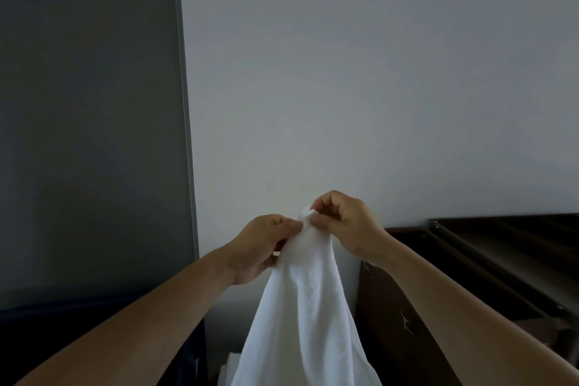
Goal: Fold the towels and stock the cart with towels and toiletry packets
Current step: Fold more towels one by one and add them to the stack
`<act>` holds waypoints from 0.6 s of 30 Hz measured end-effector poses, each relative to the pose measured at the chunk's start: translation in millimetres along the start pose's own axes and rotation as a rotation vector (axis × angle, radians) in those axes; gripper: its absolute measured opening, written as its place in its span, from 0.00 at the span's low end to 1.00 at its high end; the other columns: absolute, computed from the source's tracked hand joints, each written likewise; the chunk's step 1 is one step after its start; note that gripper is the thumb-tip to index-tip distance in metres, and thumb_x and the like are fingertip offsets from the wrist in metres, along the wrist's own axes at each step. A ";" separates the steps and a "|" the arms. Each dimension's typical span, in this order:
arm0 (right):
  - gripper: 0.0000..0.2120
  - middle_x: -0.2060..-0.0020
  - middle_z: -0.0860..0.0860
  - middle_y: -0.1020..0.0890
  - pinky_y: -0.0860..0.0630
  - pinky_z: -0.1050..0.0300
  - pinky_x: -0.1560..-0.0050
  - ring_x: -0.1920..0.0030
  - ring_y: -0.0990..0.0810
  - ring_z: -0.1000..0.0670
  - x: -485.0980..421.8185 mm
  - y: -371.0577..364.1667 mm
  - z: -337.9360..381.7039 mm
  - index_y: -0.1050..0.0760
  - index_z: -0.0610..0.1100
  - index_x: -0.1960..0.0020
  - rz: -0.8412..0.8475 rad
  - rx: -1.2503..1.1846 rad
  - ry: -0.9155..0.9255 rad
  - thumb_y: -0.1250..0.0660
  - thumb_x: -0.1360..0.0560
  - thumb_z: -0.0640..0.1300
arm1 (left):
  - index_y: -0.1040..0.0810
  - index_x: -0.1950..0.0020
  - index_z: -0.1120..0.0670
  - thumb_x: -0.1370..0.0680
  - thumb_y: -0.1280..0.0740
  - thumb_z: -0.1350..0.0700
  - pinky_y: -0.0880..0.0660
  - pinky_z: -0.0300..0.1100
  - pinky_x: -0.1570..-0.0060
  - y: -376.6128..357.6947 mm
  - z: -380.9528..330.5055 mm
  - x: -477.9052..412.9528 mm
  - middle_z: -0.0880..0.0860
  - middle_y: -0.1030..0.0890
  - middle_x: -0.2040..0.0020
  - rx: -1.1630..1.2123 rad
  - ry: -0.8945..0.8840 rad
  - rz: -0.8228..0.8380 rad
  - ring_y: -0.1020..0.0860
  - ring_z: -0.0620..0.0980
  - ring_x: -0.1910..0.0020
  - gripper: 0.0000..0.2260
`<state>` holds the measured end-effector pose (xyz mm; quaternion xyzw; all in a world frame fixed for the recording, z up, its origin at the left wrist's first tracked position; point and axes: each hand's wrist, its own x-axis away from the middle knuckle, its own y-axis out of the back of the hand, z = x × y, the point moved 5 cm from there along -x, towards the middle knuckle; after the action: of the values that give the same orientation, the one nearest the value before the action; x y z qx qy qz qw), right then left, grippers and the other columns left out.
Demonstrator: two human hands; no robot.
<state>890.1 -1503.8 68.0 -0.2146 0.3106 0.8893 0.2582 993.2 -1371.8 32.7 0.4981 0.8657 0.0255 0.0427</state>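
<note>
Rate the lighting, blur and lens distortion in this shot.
Head view: dim, flat light, no glare; the towel is brightest and washes out near the top. Head view: the cabinet at right sinks into shadow. Head view: the door edge bows from wide-angle distortion. Head view: the left hand and right hand look slightly soft.

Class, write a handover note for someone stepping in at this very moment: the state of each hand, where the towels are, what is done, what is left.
Left hand: pinches the top of the white towel.
Right hand: pinches the same top edge, close beside the left.
Towel: hangs unfolded in the air.
More white cloth lies below it.
Done: no finished fold shows.
Left: fold this towel, then stock the cart; cart and packets not plainly in view.
</note>
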 end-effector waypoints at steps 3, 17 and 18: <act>0.08 0.61 0.61 0.17 0.23 0.63 0.54 0.59 0.20 0.61 1.9 4.2 2.3 0.22 0.56 0.57 0.016 0.007 0.017 0.28 0.24 0.44 | 0.18 0.40 0.59 0.19 0.36 0.53 0.21 0.45 0.51 -6.0 -0.2 2.7 0.59 0.17 0.43 0.081 0.055 0.110 0.18 0.53 0.49 0.14; 0.08 0.58 0.64 0.18 0.24 0.68 0.56 0.58 0.20 0.61 6.4 17.1 6.1 0.25 0.57 0.55 0.025 0.146 0.067 0.28 0.23 0.46 | 0.16 0.46 0.57 0.22 0.33 0.46 0.23 0.49 0.51 -6.3 -13.9 -1.3 0.56 0.20 0.51 -0.052 0.071 0.073 0.23 0.54 0.53 0.16; 0.07 0.57 0.64 0.18 0.23 0.68 0.56 0.57 0.19 0.60 6.5 16.0 5.8 0.25 0.57 0.55 0.042 0.171 0.065 0.28 0.23 0.47 | 0.16 0.45 0.56 0.22 0.33 0.48 0.22 0.48 0.51 -8.3 -15.0 -1.7 0.55 0.18 0.50 -0.074 0.090 0.086 0.21 0.53 0.52 0.15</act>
<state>874.2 -1508.6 75.7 -0.2139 0.3982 0.8572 0.2468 985.4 -1377.4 47.0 0.5311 0.8431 0.0814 0.0210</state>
